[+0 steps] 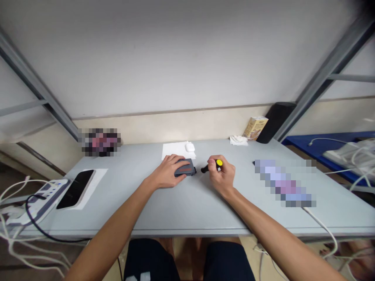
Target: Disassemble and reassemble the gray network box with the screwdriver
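Observation:
A small dark grey box with a red label lies in the middle of the grey table. My left hand rests on its left side, fingers curled over it and holding it down. My right hand is closed round a screwdriver with a black handle and yellow end cap. The screwdriver's tip points left at the box's right end, very close to it or touching.
A white sheet and a white earbud case lie behind the box. A phone and a power strip sit at the left, with a tissue, a carton and a black speaker at the back right.

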`<state>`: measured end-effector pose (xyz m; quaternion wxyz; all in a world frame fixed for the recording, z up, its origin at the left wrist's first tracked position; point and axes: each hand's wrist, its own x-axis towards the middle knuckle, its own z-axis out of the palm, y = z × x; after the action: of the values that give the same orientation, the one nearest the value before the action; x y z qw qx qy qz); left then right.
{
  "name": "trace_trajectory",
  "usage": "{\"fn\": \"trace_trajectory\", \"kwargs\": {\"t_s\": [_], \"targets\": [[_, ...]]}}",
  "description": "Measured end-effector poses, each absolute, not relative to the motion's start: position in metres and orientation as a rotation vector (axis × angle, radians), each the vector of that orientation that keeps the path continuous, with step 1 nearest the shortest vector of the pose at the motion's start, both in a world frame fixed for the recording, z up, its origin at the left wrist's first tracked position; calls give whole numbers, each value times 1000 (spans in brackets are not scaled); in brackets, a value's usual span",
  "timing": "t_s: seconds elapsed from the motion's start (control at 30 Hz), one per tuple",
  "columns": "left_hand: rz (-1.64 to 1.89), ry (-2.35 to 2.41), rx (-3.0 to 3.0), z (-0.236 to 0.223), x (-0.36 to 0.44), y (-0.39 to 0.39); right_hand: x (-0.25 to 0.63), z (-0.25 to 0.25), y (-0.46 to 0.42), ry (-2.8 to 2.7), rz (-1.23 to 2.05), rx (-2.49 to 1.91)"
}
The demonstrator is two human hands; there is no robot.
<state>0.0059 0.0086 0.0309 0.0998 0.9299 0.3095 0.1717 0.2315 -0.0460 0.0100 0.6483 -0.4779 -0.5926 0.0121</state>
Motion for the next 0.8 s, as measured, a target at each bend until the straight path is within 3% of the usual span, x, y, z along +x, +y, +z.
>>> {"fn": "trace_trajectory", "kwargs": {"t_s": [0.37,0.8], "targets": [[786,939,2496,21,12,17,237,16,-33,-997,444,-1034],[993,1008,2358,11,0,36,231,14,-30,-1078,699,-1031]]}}
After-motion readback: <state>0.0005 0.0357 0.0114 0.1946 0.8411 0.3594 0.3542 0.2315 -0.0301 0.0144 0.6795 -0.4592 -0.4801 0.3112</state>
